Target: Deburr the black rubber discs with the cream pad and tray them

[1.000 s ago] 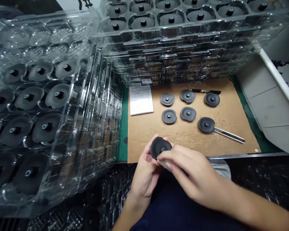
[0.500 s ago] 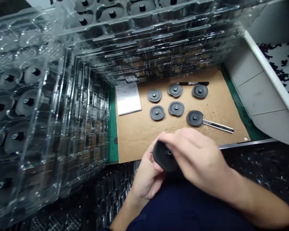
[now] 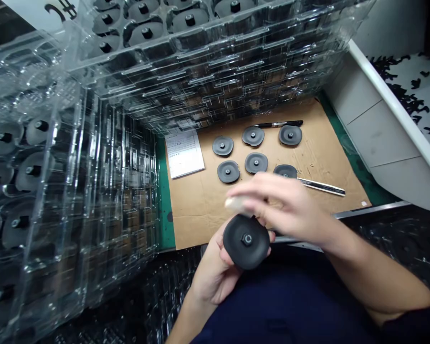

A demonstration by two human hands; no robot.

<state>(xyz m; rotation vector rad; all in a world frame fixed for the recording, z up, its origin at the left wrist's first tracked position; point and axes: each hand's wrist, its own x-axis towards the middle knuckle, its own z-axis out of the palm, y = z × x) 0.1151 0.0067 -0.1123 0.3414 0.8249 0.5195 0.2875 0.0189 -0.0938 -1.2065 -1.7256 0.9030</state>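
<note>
My left hand (image 3: 215, 272) cradles a round black rubber disc (image 3: 246, 241) from below, its central stud facing up. My right hand (image 3: 283, 203) hovers just above the disc, apart from it and motion-blurred. Between its thumb and fingertips is a small whitish pad (image 3: 233, 204), though the blur hides its exact shape. Beyond my hands, several similar black discs (image 3: 255, 163) lie on a cardboard sheet (image 3: 197, 215). My right hand partly hides one disc (image 3: 285, 171), which sits on a utility knife (image 3: 322, 187).
A black marker pen (image 3: 279, 124) and a printed paper sheet (image 3: 184, 153) lie on the cardboard, over a green mat (image 3: 164, 210). Stacked clear plastic trays (image 3: 215, 81) (image 3: 103, 191) holding discs rise behind and left. A pale grey panel (image 3: 383, 129) stands right.
My right hand has lifted off the disc and moved up and away. The disc now faces up flat in my left hand. The whole view has shifted, with the table sitting further right and up.
</note>
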